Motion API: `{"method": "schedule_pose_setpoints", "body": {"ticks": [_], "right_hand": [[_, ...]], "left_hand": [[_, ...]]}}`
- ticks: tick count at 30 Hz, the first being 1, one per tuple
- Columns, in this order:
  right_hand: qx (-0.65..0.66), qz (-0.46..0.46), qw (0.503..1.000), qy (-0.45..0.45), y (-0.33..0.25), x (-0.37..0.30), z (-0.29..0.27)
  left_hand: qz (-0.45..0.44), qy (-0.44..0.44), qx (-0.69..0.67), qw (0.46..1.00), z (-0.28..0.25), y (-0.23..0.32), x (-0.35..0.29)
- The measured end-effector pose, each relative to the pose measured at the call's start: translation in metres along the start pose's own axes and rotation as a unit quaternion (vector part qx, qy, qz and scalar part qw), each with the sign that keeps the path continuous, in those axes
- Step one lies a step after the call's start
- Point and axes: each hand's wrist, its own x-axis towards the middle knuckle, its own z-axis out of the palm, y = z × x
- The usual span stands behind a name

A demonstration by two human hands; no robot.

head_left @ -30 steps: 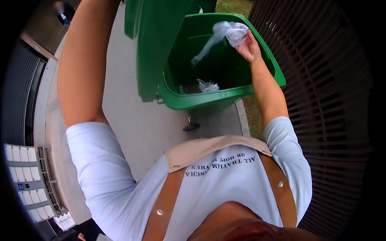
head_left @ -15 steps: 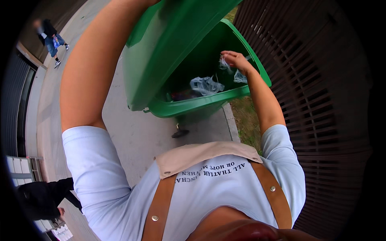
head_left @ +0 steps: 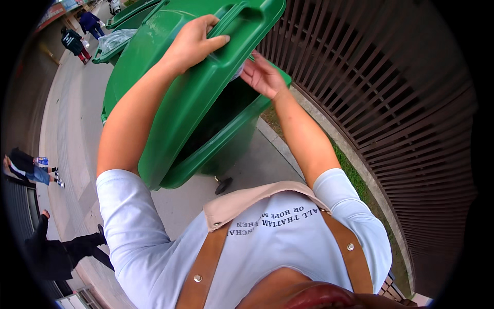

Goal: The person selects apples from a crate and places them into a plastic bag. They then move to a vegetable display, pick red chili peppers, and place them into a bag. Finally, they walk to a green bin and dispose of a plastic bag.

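A large green wheeled bin stands before me, its hinged lid tilted part way up. My left hand grips the lid's front edge beside the moulded handle recess, thumb stretched along the rim. Under the raised lid, my right hand is at the far right of the bin's opening, its fingers extended and apart. Beside those fingertips shows a bit of pale, clear plastic, mostly hidden by the lid. The bin's inside is dark, and its contents cannot be made out.
A brown slatted fence runs close along the right, with a grass strip at its foot. Another green bin with a clear plastic liner stands behind. Several people are on the pavement at left, one in black nearby.
The lid has come down over the opening, my left hand now visible on its edge. My right hand has moved left and up from inside the bin, its fingers now spread.
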Motion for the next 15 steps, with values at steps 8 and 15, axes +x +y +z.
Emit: {"method": "schedule_pose_setpoints", "body": {"ticks": [8, 15], "right_hand": [[-0.759, 0.063, 0.635, 0.13, -0.012, 0.018, -0.067], [-0.471, 0.191, 0.861, 0.03, -0.014, 0.004, -0.002]], "left_hand": [[0.004, 0.009, 0.034, 0.999, -0.006, 0.019, -0.003], [-0.041, -0.002, 0.014, 0.999, 0.001, 0.03, 0.0]]}}
